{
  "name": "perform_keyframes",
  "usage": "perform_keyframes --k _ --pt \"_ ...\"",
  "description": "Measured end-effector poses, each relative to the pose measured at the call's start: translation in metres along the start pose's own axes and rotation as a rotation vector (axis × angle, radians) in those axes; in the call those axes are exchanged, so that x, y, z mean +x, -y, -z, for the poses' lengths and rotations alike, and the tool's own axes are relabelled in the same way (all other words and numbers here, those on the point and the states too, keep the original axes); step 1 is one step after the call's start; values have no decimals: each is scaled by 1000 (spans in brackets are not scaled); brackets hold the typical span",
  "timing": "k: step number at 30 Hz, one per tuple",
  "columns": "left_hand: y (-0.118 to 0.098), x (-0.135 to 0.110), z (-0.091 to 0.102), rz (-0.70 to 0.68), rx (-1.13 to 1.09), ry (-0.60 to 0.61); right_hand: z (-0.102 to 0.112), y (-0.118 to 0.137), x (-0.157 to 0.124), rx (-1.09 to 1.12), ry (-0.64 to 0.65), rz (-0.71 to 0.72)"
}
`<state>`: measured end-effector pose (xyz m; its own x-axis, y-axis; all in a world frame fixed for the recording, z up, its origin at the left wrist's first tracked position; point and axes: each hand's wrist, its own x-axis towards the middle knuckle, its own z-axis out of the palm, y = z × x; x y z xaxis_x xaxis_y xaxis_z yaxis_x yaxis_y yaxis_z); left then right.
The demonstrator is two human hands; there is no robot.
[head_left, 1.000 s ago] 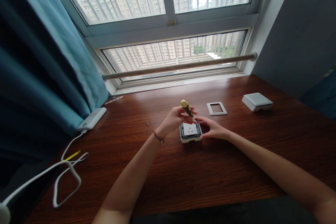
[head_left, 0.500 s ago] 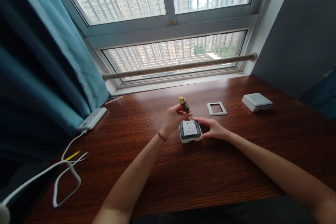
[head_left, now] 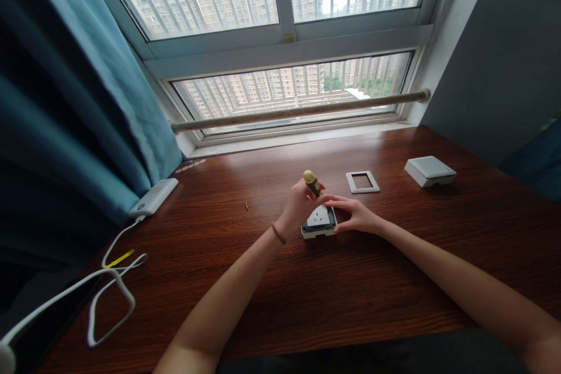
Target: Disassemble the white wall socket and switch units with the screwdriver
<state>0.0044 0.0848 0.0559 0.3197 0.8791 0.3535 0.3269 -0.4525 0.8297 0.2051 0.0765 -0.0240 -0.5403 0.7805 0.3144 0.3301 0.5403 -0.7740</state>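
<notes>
Single head-worn view, from above the six-o'clock side of a wood-grain desk (head_left: 328, 292), tilted forward and down, fairly near, facing barred window (head_left: 287, 49) at twelve o'clock

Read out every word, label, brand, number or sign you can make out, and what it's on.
No text is readable.
White device at left: a grey mark, too small to read.
Screwdriver handle: no lettering I can make out.
Socket: slots show, no legible text.
Desk, beside the curtain: a row of pale marks, too blurred to read.

Yellow-and-black screwdriver (head_left: 312, 183), tilted, handle up, over white socket (head_left: 318, 218); socket lying flat, face up, dark-gray-edged.
</notes>
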Motion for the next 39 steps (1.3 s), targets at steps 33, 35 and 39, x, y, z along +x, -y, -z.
perform_keyframes --k 33,35,39 --pt "9 0 -7 -30 1 -143 1 1 2 22 -4 -58" --pt "5 0 -8 -14 -111 -68 1 0 2 18 -4 -53" --pt "-3 2 -4 40 -449 94 1 0 2 28 -7 -40"
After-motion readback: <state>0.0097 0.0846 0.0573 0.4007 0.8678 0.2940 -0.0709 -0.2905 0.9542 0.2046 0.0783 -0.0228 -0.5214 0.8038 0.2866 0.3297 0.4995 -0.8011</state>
